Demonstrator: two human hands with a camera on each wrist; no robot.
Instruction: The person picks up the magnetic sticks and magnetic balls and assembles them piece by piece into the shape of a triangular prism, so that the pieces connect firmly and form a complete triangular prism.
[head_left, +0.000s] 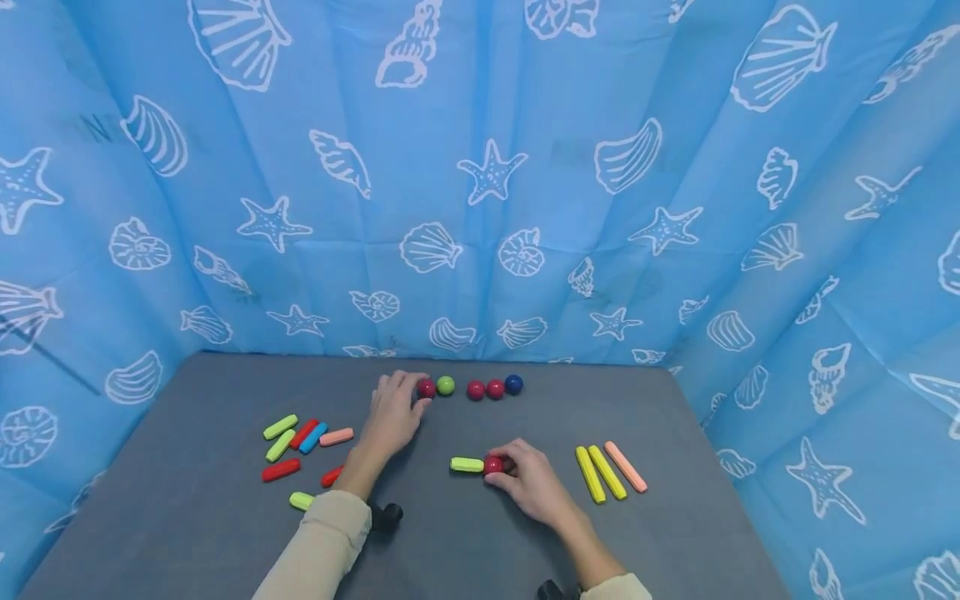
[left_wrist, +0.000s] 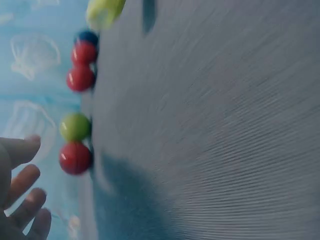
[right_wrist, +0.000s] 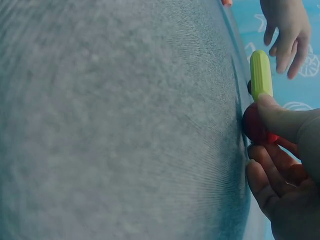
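Note:
My right hand (head_left: 531, 483) pinches a dark red ball (head_left: 492, 465) between thumb and fingers, low over the grey table. A short yellow-green ribbed stick (right_wrist: 261, 75) extends from that ball; the contact point is partly hidden by the thumb in the right wrist view. At the back, my left hand (head_left: 392, 414) reaches toward another red ball (left_wrist: 75, 158), its fingers spread and relaxed. The left wrist view shows a gap between those fingers and the ball. Touching this red ball is a green ball (left_wrist: 75, 127).
Further right along the back edge sit two red balls (head_left: 476, 390) and a dark blue ball (head_left: 513, 384). Several short coloured sticks (head_left: 281, 471) lie at left. Two long yellow sticks (head_left: 590, 475) and a peach stick (head_left: 626, 467) lie at right. A shell-patterned blue curtain (head_left: 465, 208) hangs behind.

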